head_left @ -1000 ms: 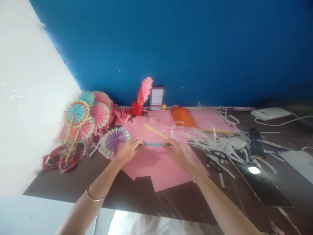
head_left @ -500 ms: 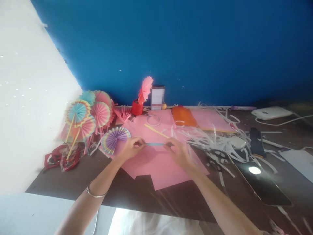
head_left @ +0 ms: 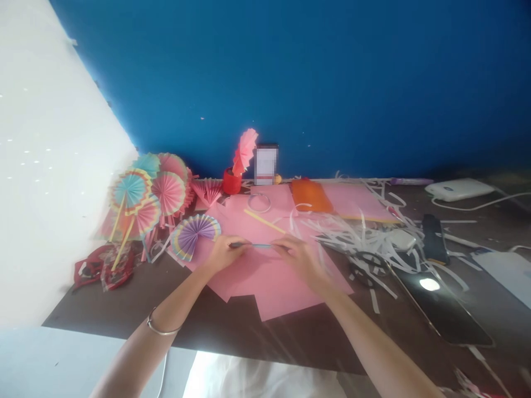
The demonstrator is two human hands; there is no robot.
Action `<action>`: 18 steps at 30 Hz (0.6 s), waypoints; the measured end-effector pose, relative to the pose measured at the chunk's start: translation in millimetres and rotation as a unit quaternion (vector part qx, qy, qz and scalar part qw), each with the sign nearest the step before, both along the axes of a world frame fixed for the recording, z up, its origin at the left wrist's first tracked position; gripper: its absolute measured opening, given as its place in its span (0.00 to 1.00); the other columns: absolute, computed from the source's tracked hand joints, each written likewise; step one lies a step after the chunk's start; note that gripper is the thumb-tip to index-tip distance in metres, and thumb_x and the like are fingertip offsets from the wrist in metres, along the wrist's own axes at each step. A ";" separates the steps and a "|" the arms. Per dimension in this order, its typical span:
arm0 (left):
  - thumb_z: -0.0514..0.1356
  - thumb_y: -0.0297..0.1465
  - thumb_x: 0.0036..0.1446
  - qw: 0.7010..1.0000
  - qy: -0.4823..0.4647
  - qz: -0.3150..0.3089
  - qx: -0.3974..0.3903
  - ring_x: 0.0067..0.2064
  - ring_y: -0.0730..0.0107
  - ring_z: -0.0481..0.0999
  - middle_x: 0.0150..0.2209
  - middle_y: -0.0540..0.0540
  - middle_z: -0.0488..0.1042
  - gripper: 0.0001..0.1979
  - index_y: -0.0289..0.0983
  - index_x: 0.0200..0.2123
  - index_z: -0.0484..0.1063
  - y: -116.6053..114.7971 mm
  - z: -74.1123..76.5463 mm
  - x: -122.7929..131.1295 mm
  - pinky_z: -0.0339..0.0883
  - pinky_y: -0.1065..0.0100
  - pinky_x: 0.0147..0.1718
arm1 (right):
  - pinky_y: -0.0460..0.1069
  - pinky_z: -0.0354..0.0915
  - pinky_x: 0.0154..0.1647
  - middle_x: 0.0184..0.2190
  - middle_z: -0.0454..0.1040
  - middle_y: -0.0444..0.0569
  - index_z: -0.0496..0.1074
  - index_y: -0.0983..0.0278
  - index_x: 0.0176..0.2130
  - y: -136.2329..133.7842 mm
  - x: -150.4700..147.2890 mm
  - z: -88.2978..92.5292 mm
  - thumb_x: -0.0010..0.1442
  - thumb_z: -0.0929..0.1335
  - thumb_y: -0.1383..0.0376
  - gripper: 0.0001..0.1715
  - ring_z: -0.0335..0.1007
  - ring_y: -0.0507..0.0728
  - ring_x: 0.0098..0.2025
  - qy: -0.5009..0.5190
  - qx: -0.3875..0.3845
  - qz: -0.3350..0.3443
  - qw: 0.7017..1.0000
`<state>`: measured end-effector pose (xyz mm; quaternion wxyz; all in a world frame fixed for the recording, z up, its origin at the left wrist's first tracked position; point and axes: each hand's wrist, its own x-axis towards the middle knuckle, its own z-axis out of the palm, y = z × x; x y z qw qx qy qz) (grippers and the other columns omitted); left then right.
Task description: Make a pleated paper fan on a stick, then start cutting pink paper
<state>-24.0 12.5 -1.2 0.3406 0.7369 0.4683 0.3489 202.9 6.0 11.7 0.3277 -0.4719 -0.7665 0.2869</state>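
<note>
At the centre of the frame, a blue strip [head_left: 260,245] is being held crosswise: its left end is being pinched by the fingers of the left hand [head_left: 226,252], its right end by those of the right hand [head_left: 295,252]. Whether the sheets below are being touched cannot be told. The surface [head_left: 99,315] is being partly covered by pink sheets [head_left: 265,287], by which a yellow strip [head_left: 263,220] is being carried, just beyond the right hand. Beside the left hand, a purple fan [head_left: 194,235] is being displayed. Right of centre, space is being taken up by tangled white strips [head_left: 365,239]; at lower right, light is being reflected by a phone [head_left: 450,315].
</note>
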 end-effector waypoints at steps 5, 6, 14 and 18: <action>0.55 0.32 0.56 0.994 0.091 -0.015 0.059 0.29 0.72 0.73 0.28 0.48 0.76 0.09 0.36 0.29 0.74 -3.7 6.7 0.2 0.64 0.72 0.29 | 0.48 0.64 0.35 0.32 0.74 0.46 0.71 0.61 0.30 -3.5 -3.1 8.2 0.59 0.61 0.66 0.11 0.69 0.54 0.34 -0.036 0.002 0.021 0.999; 0.55 0.31 0.55 0.989 0.124 -0.016 0.078 0.29 0.71 0.73 0.28 0.48 0.76 0.09 0.36 0.29 0.74 -5.2 8.5 0.9 0.64 0.71 0.30 | 0.48 0.64 0.35 0.31 0.73 0.46 0.70 0.61 0.29 -4.5 -4.6 8.8 0.59 0.60 0.67 0.11 0.69 0.54 0.33 -0.048 0.006 0.028 0.998; 0.54 0.29 0.55 0.984 0.156 -0.067 0.060 0.34 0.68 0.76 0.34 0.48 0.78 0.10 0.38 0.36 0.76 -11.5 8.0 11.4 0.64 0.70 0.33 | 0.48 0.64 0.35 0.31 0.73 0.46 0.72 0.61 0.30 -9.3 -11.8 4.6 0.58 0.61 0.66 0.11 0.69 0.53 0.33 -0.016 -0.007 0.043 0.999; 0.55 0.33 0.55 0.996 0.077 -0.038 -0.024 0.30 0.70 0.75 0.29 0.48 0.78 0.11 0.36 0.32 0.77 -9.1 6.6 13.3 0.63 0.73 0.28 | 0.48 0.64 0.35 0.34 0.75 0.47 0.73 0.61 0.32 -5.9 -9.8 2.2 0.54 0.65 0.63 0.07 0.70 0.55 0.36 0.061 -0.061 -0.017 0.996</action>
